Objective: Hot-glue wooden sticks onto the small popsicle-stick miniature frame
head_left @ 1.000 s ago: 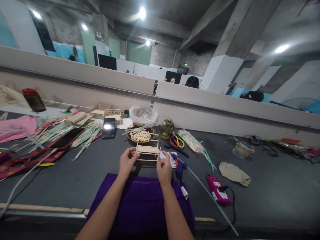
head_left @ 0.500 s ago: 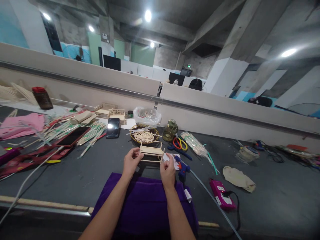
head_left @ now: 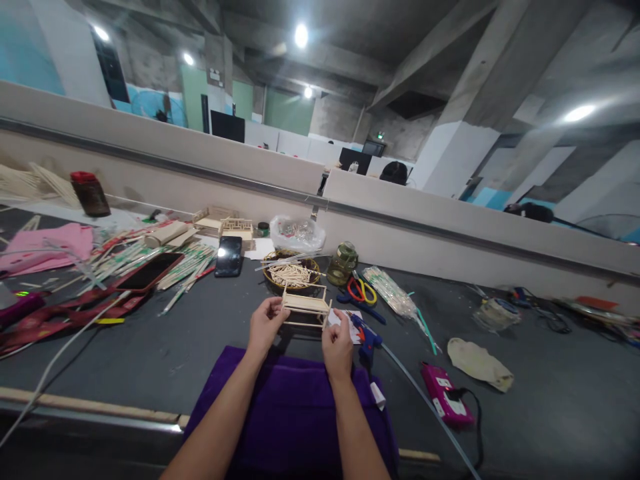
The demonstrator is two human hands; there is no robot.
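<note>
A small model frame of thin wooden sticks [head_left: 306,305] is held up between both hands over the dark table. My left hand [head_left: 265,325] pinches its left end with thumb and fingers. At the right end, my right hand [head_left: 338,338] has its fingers closed on the frame's edge. Just behind the frame sits a round basket of short sticks [head_left: 291,273]. A blue glue gun [head_left: 369,339] lies to the right of my right hand, on a white paper. Purple cloth [head_left: 280,413] lies beneath my forearms.
Scissors [head_left: 362,291], a green glass jar [head_left: 343,264] and a pack of sticks [head_left: 390,291] lie right of the basket. Two phones [head_left: 229,257] and many paper-wrapped sticks are on the left. A pink power strip [head_left: 447,395] and cord lie at the right. A low partition [head_left: 425,233] stands behind.
The camera view has shifted slightly. Both hands hold the frame in nearly the same place and pose.
</note>
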